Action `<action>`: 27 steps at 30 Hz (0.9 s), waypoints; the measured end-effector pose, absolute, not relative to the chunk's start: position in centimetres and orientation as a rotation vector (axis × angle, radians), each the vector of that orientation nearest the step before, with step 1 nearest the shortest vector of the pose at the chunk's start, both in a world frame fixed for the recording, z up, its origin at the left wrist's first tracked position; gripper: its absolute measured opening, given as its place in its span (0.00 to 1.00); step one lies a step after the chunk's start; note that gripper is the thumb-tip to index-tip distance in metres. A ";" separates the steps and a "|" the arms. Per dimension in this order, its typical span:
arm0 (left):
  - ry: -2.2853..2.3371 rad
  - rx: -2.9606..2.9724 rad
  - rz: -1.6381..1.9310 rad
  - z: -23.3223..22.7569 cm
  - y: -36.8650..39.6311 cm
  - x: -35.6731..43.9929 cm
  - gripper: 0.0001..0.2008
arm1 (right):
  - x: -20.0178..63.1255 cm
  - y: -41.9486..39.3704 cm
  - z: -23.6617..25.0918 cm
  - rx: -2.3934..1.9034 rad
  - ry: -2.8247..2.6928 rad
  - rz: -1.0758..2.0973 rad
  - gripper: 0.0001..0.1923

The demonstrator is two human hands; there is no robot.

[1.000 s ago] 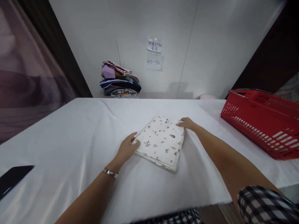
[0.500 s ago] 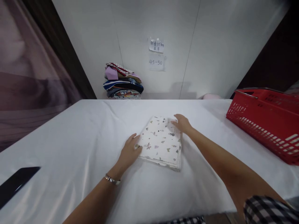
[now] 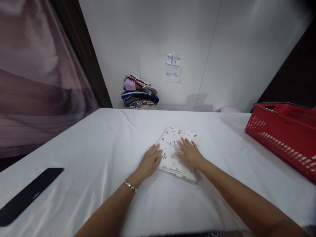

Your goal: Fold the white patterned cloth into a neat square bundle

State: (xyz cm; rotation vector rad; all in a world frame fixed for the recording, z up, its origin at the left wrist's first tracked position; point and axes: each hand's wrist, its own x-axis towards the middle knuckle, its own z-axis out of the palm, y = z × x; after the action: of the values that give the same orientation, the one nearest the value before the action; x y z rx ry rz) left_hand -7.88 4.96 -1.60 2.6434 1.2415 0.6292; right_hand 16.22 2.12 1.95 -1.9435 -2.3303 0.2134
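A white cloth (image 3: 170,140) with small printed figures lies folded into a thick, many-layered block on the white-covered table. My left hand (image 3: 149,161) rests along its left edge, fingers stretched out and the tips touching the fabric. Flat on the upper face, towards the right side, is my right hand (image 3: 191,154) with its fingers spread. It covers part of the print. Neither hand grips the cloth. The folded layers show along the near edge.
A red plastic basket (image 3: 283,135) stands on the right of the table (image 3: 103,141). At the left front lies a flat black object (image 3: 31,196). Behind the table, a stack of folded fabrics (image 3: 140,95) sits near the wall, below paper signs (image 3: 173,75).
My right hand has moved from the cloth's far right corner onto its upper face. My left hand stays by the left edge. The camera view has shifted, so everything appears further right and lower.
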 end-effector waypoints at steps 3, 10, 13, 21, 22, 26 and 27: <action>1.230 2.663 0.600 -1.7 5.0 -7.8 0.19 | 14.1 -0.7 1.7 -1.760 -2.425 0.300 0.37; 1.244 2.664 0.595 -1.5 4.8 -7.8 0.19 | 15.3 -3.9 0.6 -1.647 -2.163 0.424 0.27; 1.255 2.690 0.675 -0.5 3.8 -6.9 0.17 | 18.4 -3.4 0.0 -1.648 -1.667 0.383 0.22; 0.880 2.696 0.708 1.8 -0.2 -0.6 0.13 | 23.0 0.1 -0.7 -1.725 -1.015 0.784 0.11; 0.900 2.677 0.701 1.9 -0.4 0.2 0.13 | 22.9 0.3 -0.9 -1.726 -1.017 0.789 0.13; 1.071 2.581 0.594 1.9 -0.6 3.1 0.13 | 22.5 0.2 -1.7 -1.716 -1.034 0.847 0.16; 1.121 2.563 0.550 1.7 -0.6 3.6 0.14 | 22.4 0.0 -1.9 -1.709 -1.040 0.865 0.16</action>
State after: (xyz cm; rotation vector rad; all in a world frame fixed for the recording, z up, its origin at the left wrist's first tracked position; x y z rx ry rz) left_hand 3.62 -0.57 1.75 2.5631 1.1206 0.5503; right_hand 22.43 0.02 -1.88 -1.7085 -1.0395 0.8652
